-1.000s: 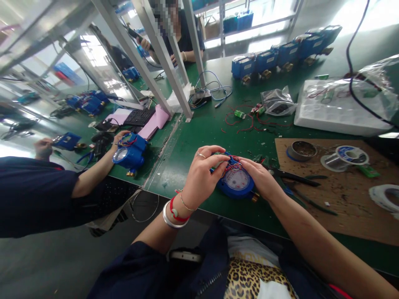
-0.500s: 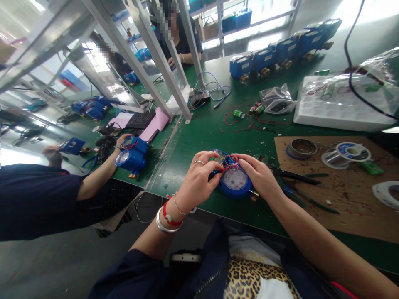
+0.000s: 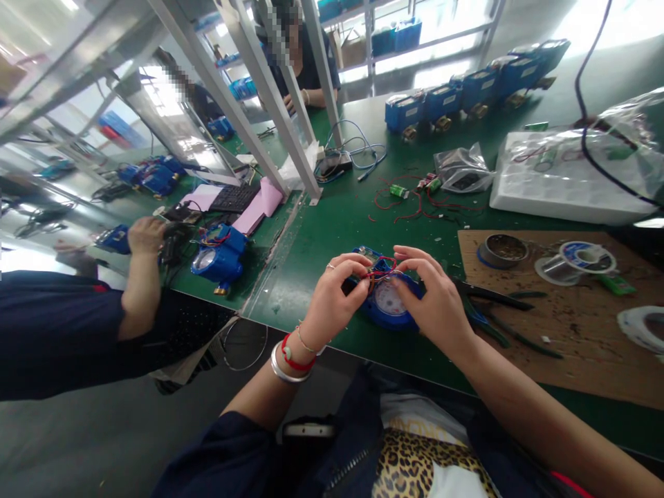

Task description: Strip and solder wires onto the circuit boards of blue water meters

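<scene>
– Where is the blue meter (image 3: 391, 316), please?

– It lies on the green surface (image 3: 311, 242), near its front edge, directly between the two hands. Its round dial looks upward.

– And what does the left hand (image 3: 335, 294) do there?

– Its thumb and forefinger are pinched together on the thin red wires (image 3: 381, 274), above the upper side of the dial. On this wrist I see a red band (image 3: 297, 358) and a silver bangle (image 3: 284, 369).

– The right hand (image 3: 443, 304) holds something also?

– Its thumb reaches over the dial, and the other fingers are curved above it, with their tips near the wires. The space between thumb and forefinger is narrow. If they grip a wire, I cannot tell.

– What is on the right of the meter?

– A piece of cardboard (image 3: 581, 363), which carries a round tin (image 3: 502, 252) and a spool of silver wire (image 3: 575, 263). Some hand tools (image 3: 501, 296) lie partly over its left side. Behind it stands a white foam tray (image 3: 550, 194), partly under clear plastic.

– And farther away?

– A row of blue boxes (image 3: 404, 112) with brass ends. On the left side, another meter (image 3: 223, 257) rests near a neighbour's hand (image 3: 146, 236), not touching it.
</scene>
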A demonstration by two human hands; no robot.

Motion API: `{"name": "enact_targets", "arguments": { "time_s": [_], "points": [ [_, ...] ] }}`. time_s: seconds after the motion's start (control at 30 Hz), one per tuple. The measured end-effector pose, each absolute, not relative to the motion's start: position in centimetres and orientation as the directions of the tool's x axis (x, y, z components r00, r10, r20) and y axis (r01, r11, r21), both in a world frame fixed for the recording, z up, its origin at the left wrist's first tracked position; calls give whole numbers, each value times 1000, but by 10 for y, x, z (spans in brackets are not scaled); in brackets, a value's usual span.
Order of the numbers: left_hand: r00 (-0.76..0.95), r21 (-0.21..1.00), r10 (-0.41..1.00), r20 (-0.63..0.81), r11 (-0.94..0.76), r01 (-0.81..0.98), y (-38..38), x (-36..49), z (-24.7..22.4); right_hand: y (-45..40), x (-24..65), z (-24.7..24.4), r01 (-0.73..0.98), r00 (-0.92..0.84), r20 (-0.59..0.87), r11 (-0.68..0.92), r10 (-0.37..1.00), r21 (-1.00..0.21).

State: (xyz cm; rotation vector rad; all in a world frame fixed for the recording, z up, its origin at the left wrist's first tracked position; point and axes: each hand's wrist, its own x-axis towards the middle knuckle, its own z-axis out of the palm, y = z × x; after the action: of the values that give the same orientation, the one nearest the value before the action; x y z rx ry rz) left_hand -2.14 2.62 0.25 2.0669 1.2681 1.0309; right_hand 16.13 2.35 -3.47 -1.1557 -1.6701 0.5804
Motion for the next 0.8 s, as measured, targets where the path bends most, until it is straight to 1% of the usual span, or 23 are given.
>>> {"name": "enact_targets", "arguments": {
  "time_s": [0.1, 0.23, 0.33, 0.4, 0.43, 0.5, 0.57, 0.67, 0.73, 0.8],
  "points": [
    [279, 747, 901, 331, -431, 506, 25, -23, 3, 26, 162, -35, 430, -31, 443, 412, 896, -804],
    [301, 720, 890, 342, -454, 525, 25, -30, 3, 25, 162, -33, 414, -46, 425, 404, 904, -816],
    [201, 711, 919, 339, -391, 585, 29, -40, -3, 23, 164, -31, 394, -88, 410, 410, 908, -823],
    [129, 684, 947, 295, -304, 663, 33, -47, -8, 22, 166, -29, 384, -139, 380, 403, 915, -831],
    [126, 668, 958, 257, -270, 693, 35, -50, -10, 22, 168, -28, 369, -167, 356, 393, 919, -842],
    [174, 641, 968, 183, -251, 725, 37, -53, -14, 24, 171, -27, 316, -197, 299, 349, 934, -882],
    [217, 625, 963, 158, -268, 733, 37, -52, -15, 28, 172, -28, 279, -180, 234, 278, 955, -919],
    [201, 603, 958, 205, -285, 745, 32, -46, -17, 39, 167, -30, 327, -184, 140, 195, 973, -925],
    [170, 601, 957, 236, -281, 748, 27, -41, -18, 44, 162, -30, 362, -238, 105, 188, 966, -913],
    [136, 602, 952, 273, -280, 748, 22, -36, -18, 47, 159, -28, 352, -276, 108, 205, 955, -913]
  ]
}}
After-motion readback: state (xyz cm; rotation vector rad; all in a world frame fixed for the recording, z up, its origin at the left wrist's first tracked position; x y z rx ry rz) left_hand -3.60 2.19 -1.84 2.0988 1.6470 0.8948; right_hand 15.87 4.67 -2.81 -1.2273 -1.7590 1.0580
